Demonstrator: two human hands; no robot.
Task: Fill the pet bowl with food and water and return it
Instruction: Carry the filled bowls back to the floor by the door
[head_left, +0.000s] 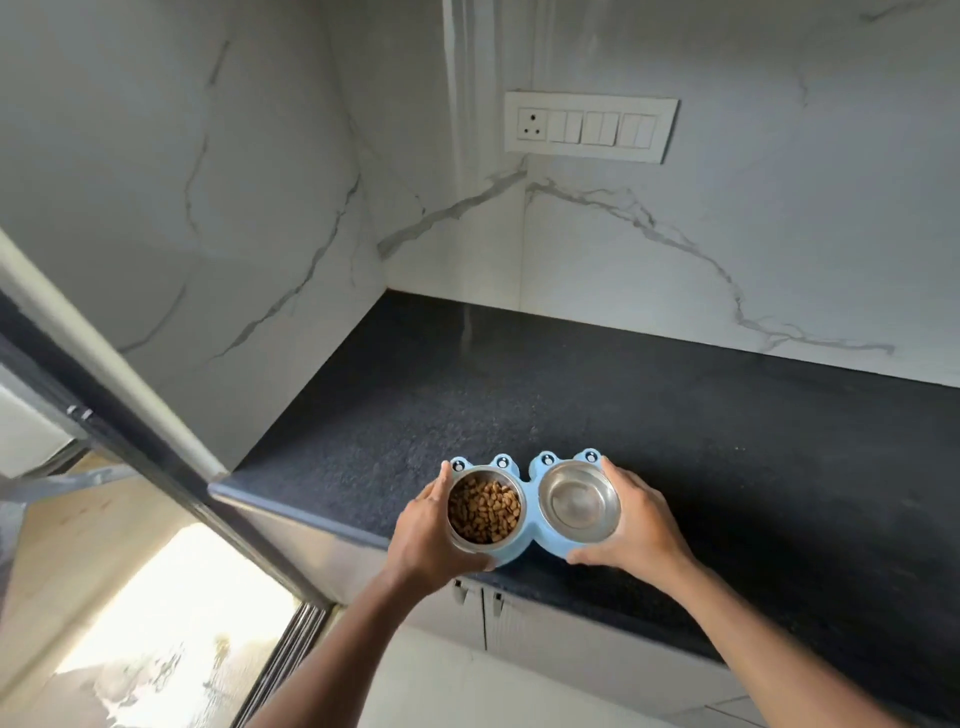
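Observation:
A light blue double pet bowl (531, 530) with frog eyes sits near the front edge of the black countertop (571, 395). Its left steel cup (484, 509) is full of brown kibble. The right steel cup (580, 501) looks shiny inside; I cannot tell whether it holds water. My left hand (431, 535) grips the left end of the bowl, and my right hand (639, 525) grips the right end.
White marble walls close the counter at the back and left, with a switch panel (589, 126) on the back wall. Grey cabinet doors (519, 618) lie under the counter. A dark sliding door frame (171, 467) runs diagonally at the left, with a bright floor beyond.

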